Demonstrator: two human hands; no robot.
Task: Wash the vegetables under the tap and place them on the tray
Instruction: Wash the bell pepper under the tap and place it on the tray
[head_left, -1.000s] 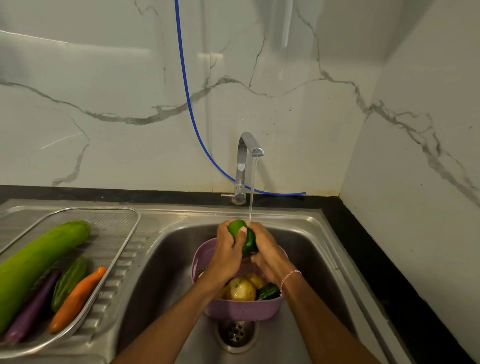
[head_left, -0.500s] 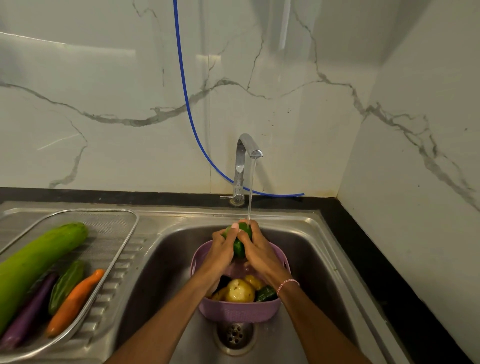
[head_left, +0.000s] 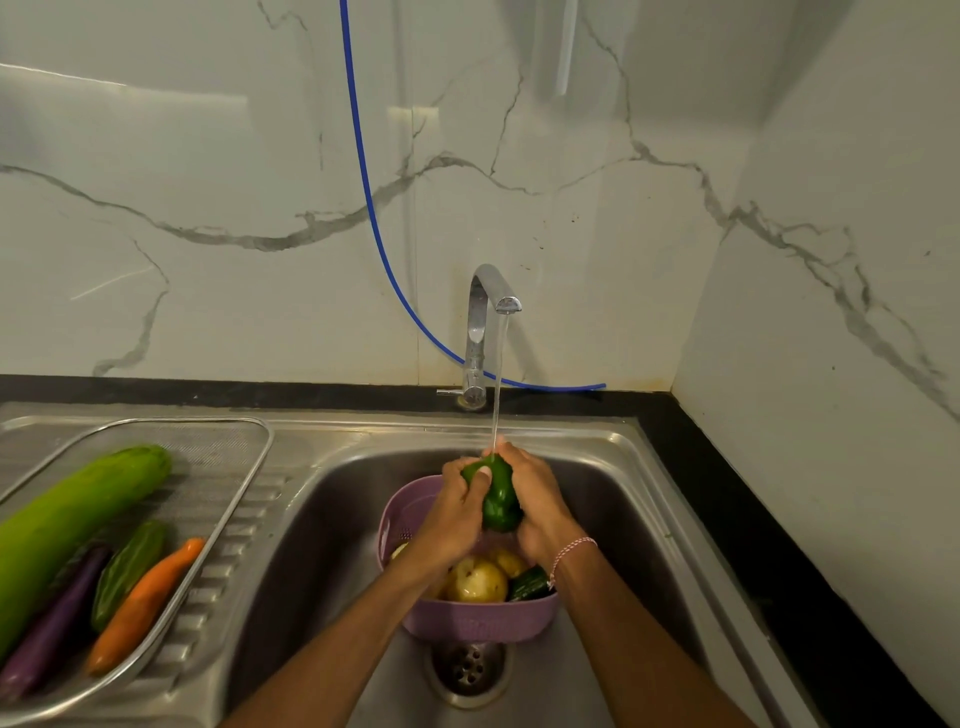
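Head view: a steel sink (head_left: 332, 545) set into a black tabletop (head_left: 727, 493), with marble walls behind and to the right.
Green pepper (head_left: 498, 499): held between both hands above the purple basket (head_left: 478, 621), right under the tap (head_left: 480, 322).
Water (head_left: 497, 384): a thin stream falls from the spout onto the top of the pepper and the fingers.
Left hand (head_left: 457, 512): grip clamped on the pepper's left side, thumb laid across its face.
Right hand (head_left: 540, 499): grip clamped on the pepper's right side; a thread bracelet (head_left: 571, 548) sits at the wrist.
Basket: stands in the sink just behind the drain (head_left: 467, 667); it holds potatoes (head_left: 478, 582) and a dark green cucumber (head_left: 527, 584).
Tray (head_left: 260, 431): on the drainboard to the left, holding a long green gourd (head_left: 78, 514), a purple aubergine (head_left: 52, 623), a small green gourd (head_left: 127, 571) and a carrot (head_left: 143, 605) side by side.
Blue hose (head_left: 363, 156): runs down the wall and passes behind the tap.
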